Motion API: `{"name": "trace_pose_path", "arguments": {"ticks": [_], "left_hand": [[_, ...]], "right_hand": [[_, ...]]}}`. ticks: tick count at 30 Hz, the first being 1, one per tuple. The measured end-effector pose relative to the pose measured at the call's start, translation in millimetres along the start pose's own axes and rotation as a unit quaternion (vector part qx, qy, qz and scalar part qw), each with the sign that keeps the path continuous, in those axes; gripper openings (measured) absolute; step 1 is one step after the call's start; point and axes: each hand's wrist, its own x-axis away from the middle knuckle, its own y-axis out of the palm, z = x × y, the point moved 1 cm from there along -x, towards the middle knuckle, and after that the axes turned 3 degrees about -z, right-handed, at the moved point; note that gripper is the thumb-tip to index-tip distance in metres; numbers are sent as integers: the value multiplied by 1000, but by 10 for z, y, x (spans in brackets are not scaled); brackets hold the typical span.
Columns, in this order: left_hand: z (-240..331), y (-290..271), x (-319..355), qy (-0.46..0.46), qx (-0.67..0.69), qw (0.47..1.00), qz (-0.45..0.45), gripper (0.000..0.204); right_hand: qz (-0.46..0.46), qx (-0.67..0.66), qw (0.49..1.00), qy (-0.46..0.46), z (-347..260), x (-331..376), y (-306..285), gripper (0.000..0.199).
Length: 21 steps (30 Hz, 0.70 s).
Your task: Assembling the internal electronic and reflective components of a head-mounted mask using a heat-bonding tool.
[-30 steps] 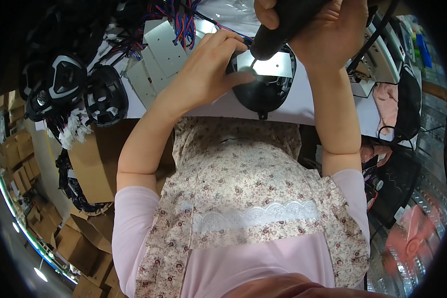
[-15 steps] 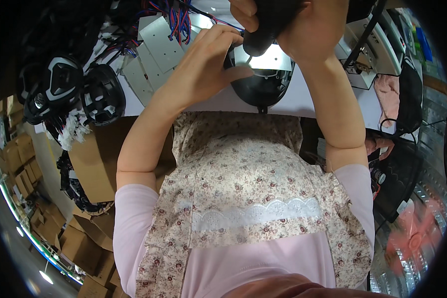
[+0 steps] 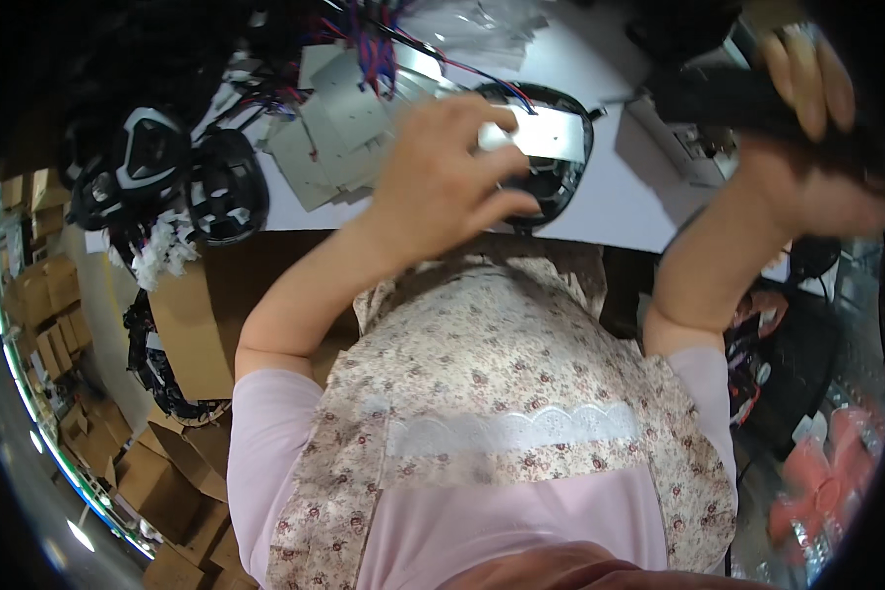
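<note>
Several plates point(image 3: 349, 113) lie left of the left hand point(image 3: 438, 177); its blurred fingers stand apart over the left side of the housing point(image 3: 563, 185) on the table point(image 3: 615, 202), contact unclear. The right hand point(image 3: 796, 187) is clamped around a driver point(image 3: 708, 96), its tip beside the housing's rim.

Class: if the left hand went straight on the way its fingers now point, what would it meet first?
Most likely the rounded black plastic housing with the flat silver metal plate on it: the left hand points rightward at it. Depth is unclear, so it might pass above.
</note>
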Motion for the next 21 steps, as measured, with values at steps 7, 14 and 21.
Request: {"name": "trace_pose_path", "arguments": {"ticks": [7,14,21], "left_hand": [[-32,74,-66,-28,134,988,73,20],[-17,-1028,387,17,-40,881,472,23],[-47,-1161,2076,-251,-221,779,530,18]], "right_hand": [[194,18,981,9,-833,690,-463,69],[242,80,963,-84,-942,833,-413,78],[141,-10,990,20,-487,895,-570,83]]}}
